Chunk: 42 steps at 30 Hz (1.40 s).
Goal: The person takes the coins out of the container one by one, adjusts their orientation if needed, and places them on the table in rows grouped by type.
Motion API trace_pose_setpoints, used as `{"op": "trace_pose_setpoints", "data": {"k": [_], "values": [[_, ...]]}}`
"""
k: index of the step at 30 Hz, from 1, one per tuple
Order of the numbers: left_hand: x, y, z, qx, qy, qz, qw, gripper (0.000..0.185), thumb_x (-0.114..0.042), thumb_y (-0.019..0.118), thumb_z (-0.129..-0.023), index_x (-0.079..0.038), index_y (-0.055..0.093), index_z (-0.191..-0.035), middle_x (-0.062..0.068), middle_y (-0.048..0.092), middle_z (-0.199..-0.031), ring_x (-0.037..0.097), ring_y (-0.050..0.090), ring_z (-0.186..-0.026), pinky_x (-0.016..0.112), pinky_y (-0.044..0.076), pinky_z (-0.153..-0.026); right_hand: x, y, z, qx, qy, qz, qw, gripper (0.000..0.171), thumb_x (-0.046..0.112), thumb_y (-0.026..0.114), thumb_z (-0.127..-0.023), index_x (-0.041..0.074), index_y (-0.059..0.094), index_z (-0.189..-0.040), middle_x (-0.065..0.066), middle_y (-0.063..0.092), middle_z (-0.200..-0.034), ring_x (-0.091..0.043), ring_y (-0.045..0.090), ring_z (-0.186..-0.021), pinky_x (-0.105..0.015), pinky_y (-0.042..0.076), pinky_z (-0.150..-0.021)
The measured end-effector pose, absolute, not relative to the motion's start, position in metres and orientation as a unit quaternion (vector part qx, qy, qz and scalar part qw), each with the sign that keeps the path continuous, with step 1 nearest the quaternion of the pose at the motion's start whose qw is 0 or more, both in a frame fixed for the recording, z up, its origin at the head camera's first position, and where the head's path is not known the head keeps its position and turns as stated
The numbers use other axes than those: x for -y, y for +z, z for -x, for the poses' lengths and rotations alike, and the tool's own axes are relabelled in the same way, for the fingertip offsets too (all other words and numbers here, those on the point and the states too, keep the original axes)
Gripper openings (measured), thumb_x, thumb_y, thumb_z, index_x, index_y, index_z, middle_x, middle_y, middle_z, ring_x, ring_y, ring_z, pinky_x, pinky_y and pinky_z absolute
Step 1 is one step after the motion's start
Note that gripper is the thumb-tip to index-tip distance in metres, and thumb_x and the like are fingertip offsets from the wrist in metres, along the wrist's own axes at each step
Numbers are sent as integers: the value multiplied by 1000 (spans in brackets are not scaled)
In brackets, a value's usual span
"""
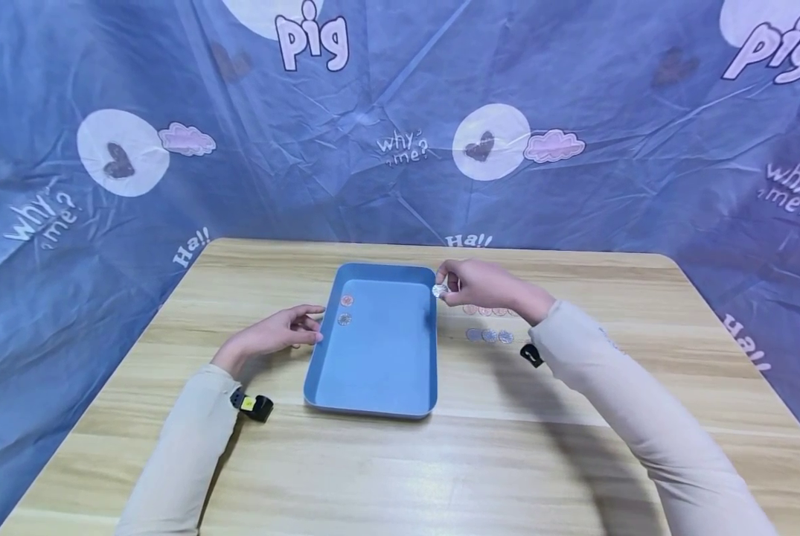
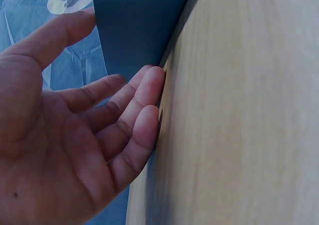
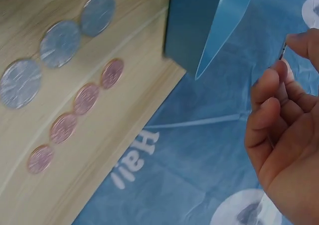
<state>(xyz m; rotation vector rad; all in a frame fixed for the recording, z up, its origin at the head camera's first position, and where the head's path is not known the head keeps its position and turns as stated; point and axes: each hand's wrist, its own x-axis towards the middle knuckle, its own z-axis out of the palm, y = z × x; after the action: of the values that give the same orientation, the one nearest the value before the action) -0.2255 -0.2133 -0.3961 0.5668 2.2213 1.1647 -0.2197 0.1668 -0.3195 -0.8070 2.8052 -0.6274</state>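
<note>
My right hand (image 1: 483, 284) pinches a silver coin (image 1: 440, 290) between thumb and fingers, above the right rim of a blue tray (image 1: 379, 365). In the right wrist view that coin (image 3: 282, 50) is seen edge-on. Inside the tray, near its left wall, lie a copper-coloured coin (image 1: 347, 301) and a silver coin (image 1: 344, 319). My left hand (image 1: 272, 333) is at the tray's left side with its fingers loosely bent. The left wrist view shows one digit touching the tray wall (image 2: 134, 30) and the other fingertips low beside it, near the tabletop.
Right of the tray, three silver coins (image 3: 60, 43) lie in a row on the wooden table (image 1: 346, 476). Behind them runs a row of several copper-coloured coins (image 3: 85, 98), partly hidden by my right hand in the head view. A printed blue cloth (image 1: 373, 186) hangs behind the table.
</note>
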Motion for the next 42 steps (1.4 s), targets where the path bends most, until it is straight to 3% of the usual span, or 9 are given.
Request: {"op": "trace_pose_setpoints", "data": {"k": [17,30,42], "values": [[213,-398,226,-830,433,-213,279,70,-24,61,-95,2,25,-150,24,55,-126,24,60,-107,31,49,-82,-244,-347,196,-950,-205,232,48,20,14,67,-82,3,62,-98,2,58,-75,-8,50,-68,-26,43,-64],[212,-399,225,-830,436,-210,279,70,-24,61,-95,1,26,-150,22,55,-125,21,59,-105,30,50,-84,-284,-365,183,-954,-205,209,60,20,10,67,-82,1,62,-99,3,56,-74,-7,47,-67,-23,42,-62],[213,-399,226,-829,437,-210,280,69,-25,61,-95,1,27,-149,22,55,-125,21,58,-107,30,50,-87,-291,-382,174,-955,-207,180,113,24,16,69,-83,0,60,-100,1,55,-77,-10,47,-69,-24,40,-61]]}}
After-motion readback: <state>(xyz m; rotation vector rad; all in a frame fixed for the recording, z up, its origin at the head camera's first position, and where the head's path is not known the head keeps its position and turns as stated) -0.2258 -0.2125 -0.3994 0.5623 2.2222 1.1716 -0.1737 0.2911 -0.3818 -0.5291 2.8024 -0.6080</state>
